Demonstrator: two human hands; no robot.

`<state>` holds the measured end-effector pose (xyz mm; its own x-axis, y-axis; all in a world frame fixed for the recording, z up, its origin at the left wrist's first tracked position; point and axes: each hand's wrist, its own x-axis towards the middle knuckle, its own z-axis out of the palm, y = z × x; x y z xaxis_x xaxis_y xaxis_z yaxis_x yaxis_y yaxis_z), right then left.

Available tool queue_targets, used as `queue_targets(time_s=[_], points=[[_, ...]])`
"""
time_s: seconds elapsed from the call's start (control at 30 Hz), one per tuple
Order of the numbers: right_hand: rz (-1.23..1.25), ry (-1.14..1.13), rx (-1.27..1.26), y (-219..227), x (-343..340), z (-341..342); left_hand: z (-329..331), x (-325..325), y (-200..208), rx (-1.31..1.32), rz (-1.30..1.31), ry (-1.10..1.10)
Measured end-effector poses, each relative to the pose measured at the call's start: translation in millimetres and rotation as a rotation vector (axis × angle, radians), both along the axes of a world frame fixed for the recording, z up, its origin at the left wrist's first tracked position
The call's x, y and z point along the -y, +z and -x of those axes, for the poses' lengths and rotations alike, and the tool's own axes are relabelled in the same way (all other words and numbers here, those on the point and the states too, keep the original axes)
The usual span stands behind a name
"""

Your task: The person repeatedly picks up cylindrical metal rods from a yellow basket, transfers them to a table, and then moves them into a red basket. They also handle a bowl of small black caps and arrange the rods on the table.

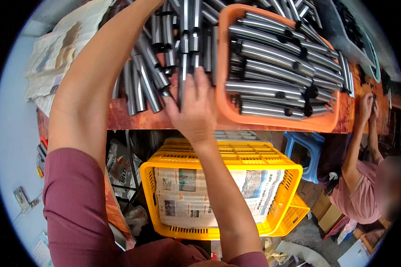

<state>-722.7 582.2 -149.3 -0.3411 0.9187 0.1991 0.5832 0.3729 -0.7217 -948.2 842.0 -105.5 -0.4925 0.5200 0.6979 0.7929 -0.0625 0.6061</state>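
Note:
My right hand [194, 104] is at the near end of a pile of shiny metal tubes [147, 84] on the worktable. Its thumb and fingers close around the end of one metal tube [182, 82], with the fingertips beside neighbouring tubes; motion blurs them slightly. My left arm [87, 84] stretches over the table's left side toward the far end of the pile, and its hand lies beyond the upper edge of the picture. Just right of my right hand stands an orange plastic basket [223, 104], filled with stacked metal tubes [276, 58] with dark holes.
Below the table edge stands a yellow plastic crate [149, 200] lined with newspaper [227, 196]. A blue stool [314, 155] is behind it. More newspaper [67, 44] lies at the far left. At the right a co-worker [356, 191] works with both hands at the table [138, 120].

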Motion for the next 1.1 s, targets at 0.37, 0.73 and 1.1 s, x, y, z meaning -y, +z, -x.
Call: queue_targets(time_s=[0.37, 0.73, 1.1], points=[[-0.213, -0.027, 0.195, -3.2, 4.7, 11.0, 148.4, 99.8, -7.7, -0.403, 0.541, 0.082], [-0.203, 0.009, 0.239, -11.9, 3.8, 17.8, 168.1, 94.4, -27.1, -0.363, 0.827, 0.242], [-0.129, 0.004, 0.243, -11.5, 4.9, 25.5, 182.9, 77.3, -46.5, -0.246, 0.842, 0.198]])
